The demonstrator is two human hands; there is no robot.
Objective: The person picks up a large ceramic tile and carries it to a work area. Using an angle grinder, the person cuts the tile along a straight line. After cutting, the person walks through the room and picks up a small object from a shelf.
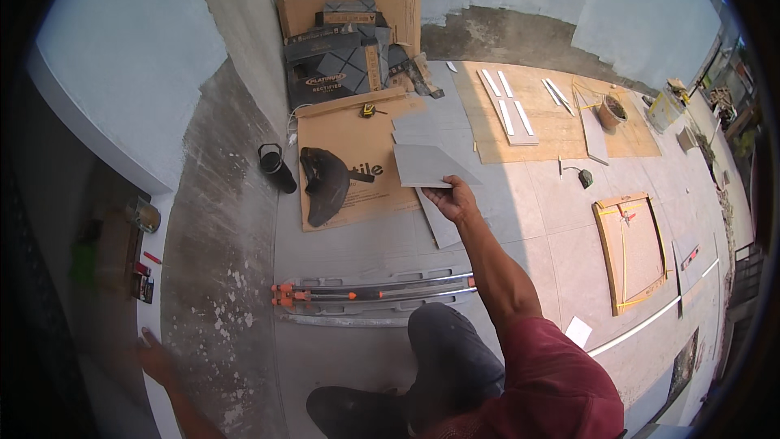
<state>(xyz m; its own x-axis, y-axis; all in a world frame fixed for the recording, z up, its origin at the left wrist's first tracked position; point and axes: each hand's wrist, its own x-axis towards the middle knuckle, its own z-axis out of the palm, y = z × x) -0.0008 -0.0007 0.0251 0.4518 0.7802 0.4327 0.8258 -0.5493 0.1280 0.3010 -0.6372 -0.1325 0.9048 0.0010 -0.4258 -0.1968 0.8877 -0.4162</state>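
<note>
My right hand (452, 198) grips the near edge of a grey tile piece (424, 164) with one slanted side, held up over the floor. Beneath it, another grey tile piece (439, 226) lies on the floor, partly hidden by my hand and arm. At the far left, my left hand (154, 356) rests against the white ledge (166, 276) with fingers stretched out and nothing visible in them. A red marker-like stick (152, 258) and a small dark box (144, 286) are a little beyond it. In front of my knees lies a manual tile cutter (374, 293) with orange ends.
A black tumbler (277, 169) stands by the left wall. Flattened cardboard (357, 134) carries a dark curved, handled object (323, 187) and a tape measure (369, 110). Boxes (349, 57) are stacked behind. On the right are a plywood sheet (487, 134), a bucket (611, 112) and a strapped carton (632, 252).
</note>
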